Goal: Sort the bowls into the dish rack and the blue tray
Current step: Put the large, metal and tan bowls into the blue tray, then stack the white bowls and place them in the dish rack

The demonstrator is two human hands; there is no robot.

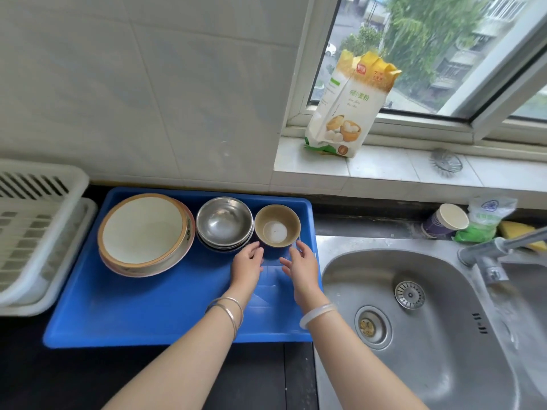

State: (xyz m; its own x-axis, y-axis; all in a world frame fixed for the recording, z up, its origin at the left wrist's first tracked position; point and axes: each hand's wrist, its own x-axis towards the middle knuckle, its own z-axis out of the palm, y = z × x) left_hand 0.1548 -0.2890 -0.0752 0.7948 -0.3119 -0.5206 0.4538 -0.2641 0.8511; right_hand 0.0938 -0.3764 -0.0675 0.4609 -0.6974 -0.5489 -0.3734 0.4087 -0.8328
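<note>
The slatted white plastic dish rack (38, 232) stands at the far left of the dark table, just beside the shallow blue plastic tray (148, 315). All the bowls sit along the tray's far side. Leftmost is a stack of wide beige ceramic bowls with pinkish rims (142, 232), which I judge heavy and chippable, so I would lift it with both hands under the rim. Next is a nest of shiny steel bowls (224, 223), light and tough but probably slick. Right of those stands the small tan ceramic bowl with a white bottom (277, 224), light enough to cup by its sides.

My left hand (248, 261) and right hand (302, 263) are apart and holding nothing, fingers relaxed, at the near side of that small bowl. I cannot tell whether my fingertips touch it. Something clear may lie on the tray under my hands, but the glare makes that uncertain.

The steel bowls crowd the small bowl's left side, so a grip there is tight. To the right, the steel sink (444, 335) and grey tap (485, 255) lie away from the route to the rack.
</note>
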